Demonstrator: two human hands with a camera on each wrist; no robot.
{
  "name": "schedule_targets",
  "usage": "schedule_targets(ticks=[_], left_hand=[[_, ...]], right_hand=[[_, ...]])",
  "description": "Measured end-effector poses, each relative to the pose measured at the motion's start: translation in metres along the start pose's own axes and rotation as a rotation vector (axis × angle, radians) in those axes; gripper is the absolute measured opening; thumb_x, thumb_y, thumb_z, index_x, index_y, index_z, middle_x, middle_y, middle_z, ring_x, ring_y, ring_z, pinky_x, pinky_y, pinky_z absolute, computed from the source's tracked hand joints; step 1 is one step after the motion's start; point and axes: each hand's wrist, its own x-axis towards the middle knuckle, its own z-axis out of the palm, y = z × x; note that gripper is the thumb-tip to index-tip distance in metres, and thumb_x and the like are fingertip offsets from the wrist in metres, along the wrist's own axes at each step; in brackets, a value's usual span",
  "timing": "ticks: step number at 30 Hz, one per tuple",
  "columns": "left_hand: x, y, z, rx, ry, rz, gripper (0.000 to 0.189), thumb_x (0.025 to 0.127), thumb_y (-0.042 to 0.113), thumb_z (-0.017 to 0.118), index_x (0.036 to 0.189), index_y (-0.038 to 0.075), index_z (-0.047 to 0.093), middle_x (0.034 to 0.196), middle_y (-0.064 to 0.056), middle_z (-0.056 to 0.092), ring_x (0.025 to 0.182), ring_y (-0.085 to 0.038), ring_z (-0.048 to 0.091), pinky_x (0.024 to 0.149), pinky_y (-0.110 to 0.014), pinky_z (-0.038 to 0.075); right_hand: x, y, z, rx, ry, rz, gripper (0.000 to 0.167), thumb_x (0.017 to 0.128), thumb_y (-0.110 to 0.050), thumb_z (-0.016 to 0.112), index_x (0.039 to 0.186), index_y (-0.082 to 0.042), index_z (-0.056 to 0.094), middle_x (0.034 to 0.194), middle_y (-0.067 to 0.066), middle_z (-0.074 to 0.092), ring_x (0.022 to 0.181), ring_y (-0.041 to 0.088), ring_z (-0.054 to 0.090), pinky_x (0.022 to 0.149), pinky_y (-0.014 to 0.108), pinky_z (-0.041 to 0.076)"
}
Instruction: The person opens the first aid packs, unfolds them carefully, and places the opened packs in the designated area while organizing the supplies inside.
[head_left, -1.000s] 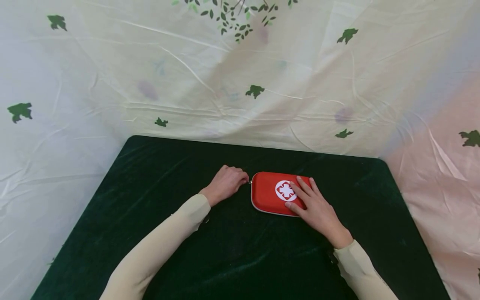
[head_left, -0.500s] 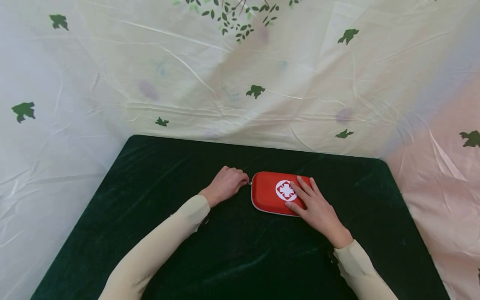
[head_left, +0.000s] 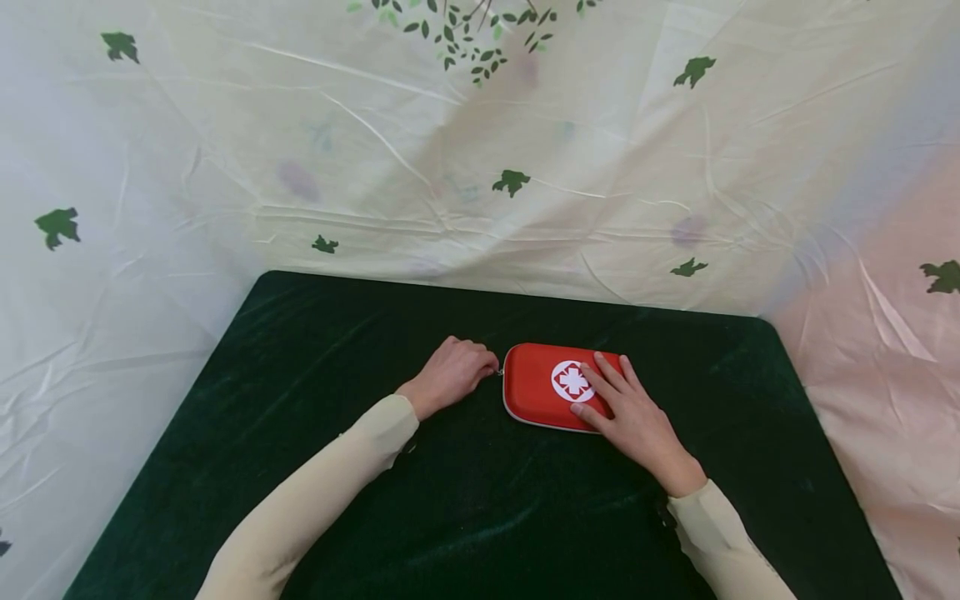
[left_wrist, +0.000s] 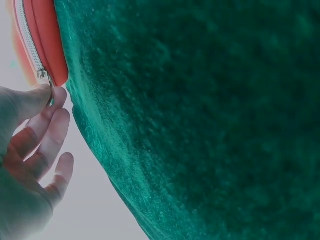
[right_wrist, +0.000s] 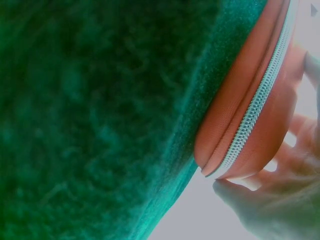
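A red zip-up first-aid case [head_left: 531, 390] with a white cross emblem lies flat on the dark green cloth. At its left end my left hand [head_left: 453, 372] pinches the zipper pull [left_wrist: 51, 101] between thumb and forefinger. The left wrist view shows the slider [left_wrist: 42, 74] on the silver zipper, whose teeth are joined above it. My right hand [head_left: 639, 423] rests on the case's right part with fingers spread, covering the edge of the emblem. In the right wrist view the zipper teeth [right_wrist: 252, 112] run along the case's side, closed where visible.
The velvety green cloth [head_left: 450, 533] covers a table with rounded far corners. Pale fabric curtains [head_left: 390, 158] with green bird and leaf prints hang behind and at both sides of it.
My left hand has shifted slightly toward the near side with the zipper pull, along the case's left end. The right hand and the case have stayed in place.
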Motion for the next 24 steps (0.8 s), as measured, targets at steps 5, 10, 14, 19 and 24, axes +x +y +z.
schedule_targets(ticks=[5,10,14,19,24], left_hand=[[-0.0017,0.0021,-0.0013,0.003,-0.003,0.002,0.016,0.1,0.019,0.069,0.114,0.015,0.075,0.109,-0.002,0.075,0.096,-0.017,0.069,0.09,-0.04,0.051],[-0.0035,0.0026,-0.0016,0.003,-0.004,0.008,0.016,0.1,0.019,0.07,0.115,0.015,0.075,0.11,-0.002,0.075,0.097,-0.016,0.069,0.089,-0.038,0.051],[-0.0049,0.0027,-0.0017,0.004,-0.013,0.01,0.017,0.1,0.02,0.069,0.115,0.016,0.075,0.111,-0.001,0.074,0.098,-0.015,0.069,0.088,-0.037,0.05],[-0.0059,0.0033,-0.0025,-0.002,-0.025,0.009,0.016,0.1,0.02,0.07,0.115,0.017,0.075,0.11,0.0,0.074,0.098,-0.014,0.068,0.089,-0.037,0.05],[-0.007,0.0046,-0.004,-0.017,-0.035,0.008,0.016,0.1,0.019,0.07,0.114,0.017,0.075,0.111,0.0,0.074,0.098,-0.013,0.068,0.09,-0.037,0.049]], right_hand=[[0.0001,-0.0003,-0.0001,0.003,-0.003,0.0,0.081,0.099,-0.064,0.056,0.163,-0.019,0.036,0.174,0.006,0.014,0.158,0.041,0.001,0.11,0.072,0.033],[0.0,-0.0005,-0.0001,0.005,-0.002,-0.001,0.081,0.099,-0.064,0.056,0.163,-0.019,0.036,0.174,0.005,0.014,0.158,0.041,0.001,0.109,0.073,0.034],[0.0004,-0.0003,0.0,0.002,0.0,-0.001,0.081,0.099,-0.064,0.057,0.163,-0.019,0.035,0.174,0.005,0.014,0.158,0.041,0.001,0.109,0.073,0.034],[0.0011,-0.0002,-0.0002,0.005,0.003,0.0,0.081,0.099,-0.064,0.056,0.162,-0.019,0.036,0.174,0.005,0.014,0.158,0.04,0.001,0.109,0.073,0.035],[0.002,-0.0005,-0.0005,0.007,0.0,0.006,0.082,0.098,-0.066,0.055,0.163,-0.02,0.036,0.174,0.005,0.014,0.158,0.04,0.001,0.108,0.073,0.035]])
